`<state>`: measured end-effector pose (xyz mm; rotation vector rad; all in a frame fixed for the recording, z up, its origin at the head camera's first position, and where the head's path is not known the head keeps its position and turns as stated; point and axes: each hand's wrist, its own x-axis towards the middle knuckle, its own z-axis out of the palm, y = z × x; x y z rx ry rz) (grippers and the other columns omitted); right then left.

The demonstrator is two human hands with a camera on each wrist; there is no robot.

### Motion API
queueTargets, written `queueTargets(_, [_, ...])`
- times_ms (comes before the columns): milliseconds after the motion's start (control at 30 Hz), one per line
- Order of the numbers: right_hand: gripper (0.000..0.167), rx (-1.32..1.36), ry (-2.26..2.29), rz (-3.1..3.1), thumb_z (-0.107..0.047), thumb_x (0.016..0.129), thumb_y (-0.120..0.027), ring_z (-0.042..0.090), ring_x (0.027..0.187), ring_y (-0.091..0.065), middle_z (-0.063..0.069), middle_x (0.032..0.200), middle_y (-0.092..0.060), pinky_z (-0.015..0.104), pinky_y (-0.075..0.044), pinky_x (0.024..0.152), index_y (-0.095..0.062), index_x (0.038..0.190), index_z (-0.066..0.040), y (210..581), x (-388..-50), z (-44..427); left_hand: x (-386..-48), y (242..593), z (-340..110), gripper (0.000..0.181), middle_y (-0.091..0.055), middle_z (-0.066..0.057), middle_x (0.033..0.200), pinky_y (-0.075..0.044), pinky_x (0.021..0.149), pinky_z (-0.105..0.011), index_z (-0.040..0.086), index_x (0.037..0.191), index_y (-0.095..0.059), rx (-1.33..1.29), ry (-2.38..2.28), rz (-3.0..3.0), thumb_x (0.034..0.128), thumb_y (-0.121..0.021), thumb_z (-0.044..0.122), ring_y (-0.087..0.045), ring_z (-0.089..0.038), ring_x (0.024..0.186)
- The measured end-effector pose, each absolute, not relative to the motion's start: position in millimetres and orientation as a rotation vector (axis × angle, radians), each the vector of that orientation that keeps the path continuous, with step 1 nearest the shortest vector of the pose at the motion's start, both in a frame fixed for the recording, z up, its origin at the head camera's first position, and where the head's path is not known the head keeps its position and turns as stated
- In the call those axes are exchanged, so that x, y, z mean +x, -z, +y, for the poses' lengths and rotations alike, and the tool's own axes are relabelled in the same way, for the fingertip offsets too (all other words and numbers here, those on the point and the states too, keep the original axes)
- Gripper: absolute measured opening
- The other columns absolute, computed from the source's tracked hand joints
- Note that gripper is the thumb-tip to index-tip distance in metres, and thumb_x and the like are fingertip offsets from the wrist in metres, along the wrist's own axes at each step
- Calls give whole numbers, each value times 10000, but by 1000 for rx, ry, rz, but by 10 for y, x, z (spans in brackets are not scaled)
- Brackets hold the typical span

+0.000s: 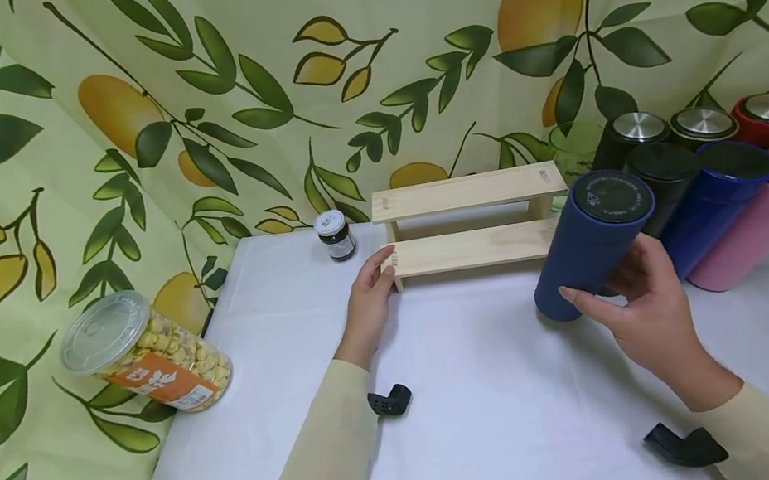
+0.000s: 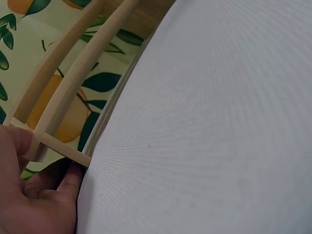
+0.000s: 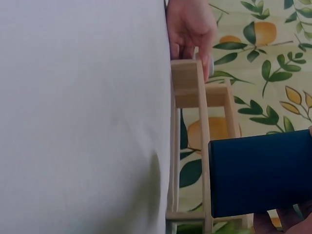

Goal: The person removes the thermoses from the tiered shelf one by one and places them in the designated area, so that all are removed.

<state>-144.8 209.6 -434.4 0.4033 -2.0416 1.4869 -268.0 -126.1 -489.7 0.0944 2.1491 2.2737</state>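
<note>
My left hand (image 1: 370, 305) grips the left end of a two-step wooden rack (image 1: 469, 247). In the left wrist view, the thumb lies on the step's end and the other fingers are below it. My right hand (image 1: 649, 315) holds a dark blue thermos flask (image 1: 582, 250) between thumb and fingers, in front of the rack's right end. Its dark, printed round end faces up. In the right wrist view, the flask's lower end (image 3: 214, 180) appears raised off the table, near the step. Both steps carry nothing visible.
Several flasks stand close together at the right, among them a pink one (image 1: 768, 229) and a bright blue one (image 1: 708, 210). A green clear vessel (image 1: 576, 142) is partly hidden behind them. A small dark jar (image 1: 335, 236) stands left of the rack; a snack tub (image 1: 154, 356) is at the left edge.
</note>
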Motion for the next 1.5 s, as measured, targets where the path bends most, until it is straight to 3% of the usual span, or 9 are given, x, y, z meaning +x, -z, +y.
queueTargets(233, [1008, 338, -1438, -2050, 386, 650, -782, 166, 1140, -680, 115, 1344, -639, 169, -554, 954, -456, 1550, 69, 4319, -1321, 2353, -2682, 4906, -1254, 420, -468, -123, 1660, -460, 1178, -380, 95, 1560, -599, 87, -2256, 2156, 1146, -529, 71, -491, -265, 1479])
queueTargets(633, [1071, 13, -1350, -2113, 347, 670, -822, 112, 1124, -641, -38, 1353, -596, 106, -516, 942, -468, 1591, -69, 4328, -1125, 2626, -2685, 4914, -1277, 423, -483, -137, 1646, -451, 1186, -389, 88, 1563, -590, 150, -2259, 2166, 1145, -520, 72, -496, -263, 1472])
queueTargets(867, [1000, -7, -1304, -2018, 356, 660, -785, 136, 1075, -632, -1, 1298, -606, 122, -526, 923, -481, 1551, 18, 4329, -1082, 2770, -2689, 4911, -1272, 419, -489, -129, 1643, -456, 1181, -385, 96, 1558, -598, 131, -2258, 2171, 1146, -525, 71, -502, -256, 1467])
queueTargets(1033, [952, -124, -1241, -2017, 278, 747, -794, 115, 1135, -604, -71, 1345, -577, 153, -522, 953, -470, 1576, -60, 4339, -1041, 2876, -2694, 4920, -1277, 421, -479, -114, 1652, -461, 1176, -380, 108, 1557, -602, 117, -2240, 2191, 1145, -527, 78, -493, -245, 1474])
queueTargets(1167, [915, -208, -1151, -2044, 154, 848, -817, 84, 1217, -560, -183, 1409, -509, 183, -480, 1050, -428, 1618, -153, 4364, -1014, 2970, -2690, 4915, -1284, 421, -479, -120, 1651, -467, 1171, -381, 109, 1557, -602, 125, -2230, 2198, 1142, -531, 86, -494, -249, 1473])
queueTargets(1267, [865, -218, -1119, -2011, 122, 863, -825, 68, 1189, -556, -204, 1391, -518, 178, -470, 1039, -461, 1602, -141, 4373, -1016, 3045, -2687, 4911, -1284, 423, -470, -124, 1658, -463, 1175, -381, 106, 1562, -595, 136, -2232, 2196, 1146, -527, 84, -488, -249, 1477])
queueTargets(1367, [815, -221, -1117, -1959, 107, 851, -836, 61, 1119, -557, -191, 1352, -553, 175, -482, 946, -514, 1566, -112, 4371, -1033, 3112, -2687, 4911, -1284, 424, -463, -121, 1662, -457, 1180, -385, 105, 1567, -590, 142, -2231, 2196, 1149, -520, 81, -481, -248, 1482])
queueTargets(1500, [695, -207, -1158, -1871, 108, 855, -829, 95, 1078, -580, -113, 1288, -618, 196, -482, 877, -568, 1489, 0, 4373, -1058, 3164, -2684, 4910, -1285, 421, -465, -111, 1663, -453, 1184, -384, 109, 1564, -593, 140, -2225, 2199, 1150, -519, 89, -480, -243, 1484])
